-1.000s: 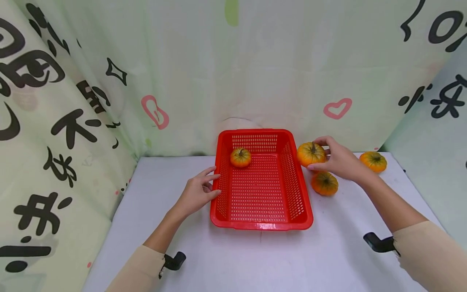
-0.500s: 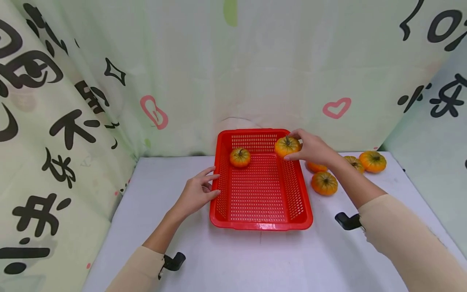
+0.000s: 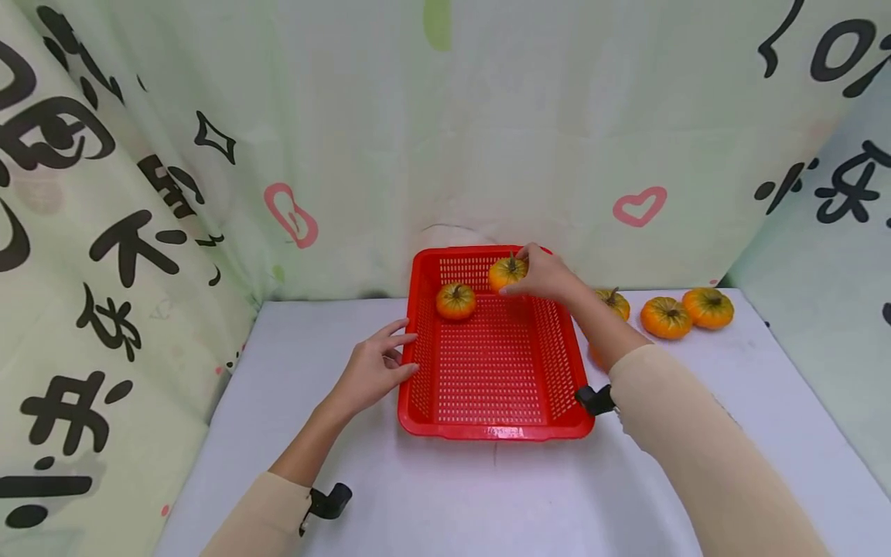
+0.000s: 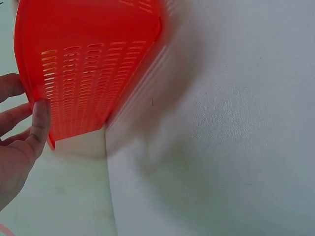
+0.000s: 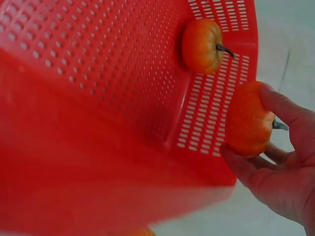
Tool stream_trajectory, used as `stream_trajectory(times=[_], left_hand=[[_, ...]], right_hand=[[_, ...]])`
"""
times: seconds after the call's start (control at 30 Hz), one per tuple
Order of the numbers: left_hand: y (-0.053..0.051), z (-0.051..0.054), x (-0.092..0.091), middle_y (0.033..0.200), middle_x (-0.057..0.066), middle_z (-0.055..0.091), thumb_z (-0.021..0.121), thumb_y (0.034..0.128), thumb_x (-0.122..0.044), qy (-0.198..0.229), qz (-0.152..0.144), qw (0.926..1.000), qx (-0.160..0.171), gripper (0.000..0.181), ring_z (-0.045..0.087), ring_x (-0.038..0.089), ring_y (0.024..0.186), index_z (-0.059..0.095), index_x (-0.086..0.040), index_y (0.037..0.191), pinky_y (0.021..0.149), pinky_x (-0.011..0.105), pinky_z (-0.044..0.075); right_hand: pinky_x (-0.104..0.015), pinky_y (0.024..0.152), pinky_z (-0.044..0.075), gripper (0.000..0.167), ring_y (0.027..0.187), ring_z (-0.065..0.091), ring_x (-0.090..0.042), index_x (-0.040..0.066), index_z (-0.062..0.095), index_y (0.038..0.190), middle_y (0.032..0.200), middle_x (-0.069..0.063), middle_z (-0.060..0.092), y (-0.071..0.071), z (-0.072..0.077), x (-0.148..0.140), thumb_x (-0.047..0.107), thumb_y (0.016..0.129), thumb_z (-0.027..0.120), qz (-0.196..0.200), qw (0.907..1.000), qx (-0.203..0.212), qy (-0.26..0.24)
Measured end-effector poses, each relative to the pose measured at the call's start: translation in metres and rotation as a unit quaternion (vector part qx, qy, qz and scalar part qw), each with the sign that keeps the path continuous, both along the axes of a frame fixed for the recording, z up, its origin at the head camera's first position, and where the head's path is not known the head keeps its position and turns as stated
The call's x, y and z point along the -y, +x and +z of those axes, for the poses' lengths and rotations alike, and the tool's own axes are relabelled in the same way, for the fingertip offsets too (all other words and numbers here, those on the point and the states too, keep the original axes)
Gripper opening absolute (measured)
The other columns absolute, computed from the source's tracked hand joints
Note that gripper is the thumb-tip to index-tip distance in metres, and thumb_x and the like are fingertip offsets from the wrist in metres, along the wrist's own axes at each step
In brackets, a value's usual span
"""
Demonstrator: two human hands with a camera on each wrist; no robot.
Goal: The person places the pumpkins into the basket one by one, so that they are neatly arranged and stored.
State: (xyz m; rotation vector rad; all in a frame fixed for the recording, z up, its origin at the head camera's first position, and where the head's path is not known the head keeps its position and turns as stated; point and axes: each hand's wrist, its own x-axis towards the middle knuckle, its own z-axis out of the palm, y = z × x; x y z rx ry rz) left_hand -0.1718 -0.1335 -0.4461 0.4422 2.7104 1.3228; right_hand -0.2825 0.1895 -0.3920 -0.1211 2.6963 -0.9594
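A red perforated plastic basket [image 3: 487, 432] stands on the white table. Its far left part holds a small orange pumpkin [image 3: 455, 301]. My right hand [image 3: 546, 275] grips a second small pumpkin [image 3: 506, 273] over the basket's far side, thumb and fingers around it. The right wrist view has this held pumpkin [image 5: 248, 120] near the far wall, with the other pumpkin [image 5: 203, 46] beyond. My left hand [image 3: 376, 367] rests its spread fingers on the basket's left rim. In the left wrist view its thumb [image 4: 40, 120] touches the outside of the slotted wall.
Right of the basket lie several more pumpkins: one [image 3: 616, 304] partly behind my right forearm, one [image 3: 666, 318] beside another [image 3: 708, 309], and one [image 3: 595, 357] mostly hidden. A printed curtain [image 3: 529, 139] hangs along the table's back edge.
My right hand has carried the held pumpkin leftward from beside the basket, across its right rim, to above its far interior. The left hand has stayed at the left rim.
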Motion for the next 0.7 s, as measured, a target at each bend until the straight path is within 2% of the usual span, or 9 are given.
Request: stream_trajectory(times=[0.33,0.53,0.7], left_hand=[[0.0,0.0,-0.001,0.157,0.005,0.051,0.081,0.0886,-0.01,0.001,-0.001,1.0,-0.002,0.051,0.064,0.015,0.087,0.066,-0.004,0.137,0.075,0.023,0.06],[-0.001,0.001,-0.001,0.157,0.005,0.051,0.081,0.0887,-0.011,-0.004,-0.003,1.0,-0.007,0.051,0.064,0.015,0.087,0.067,-0.004,0.137,0.074,0.024,0.06],[0.0,0.0,0.0,0.157,0.006,0.051,0.081,0.0886,-0.011,-0.001,-0.003,1.0,-0.006,0.051,0.065,0.015,0.087,0.066,-0.004,0.137,0.075,0.024,0.061]], right_hand=[[-0.051,0.115,0.043,0.077,0.129,0.049,-0.038,-0.004,0.035,0.14,0.139,-0.025,0.051,-0.011,-0.028,0.021,0.032,0.089,0.08,-0.049,0.9982,0.032,-0.011],[-0.053,0.118,0.04,0.09,0.135,0.046,-0.039,-0.003,0.025,0.15,0.147,-0.025,0.046,-0.018,-0.046,0.025,0.029,0.088,0.082,-0.087,0.9943,0.056,-0.028],[-0.052,0.121,0.036,0.097,0.138,0.043,-0.04,-0.006,0.021,0.153,0.15,-0.027,0.043,-0.017,-0.058,0.026,0.031,0.088,0.082,-0.09,0.9934,0.067,-0.024]])
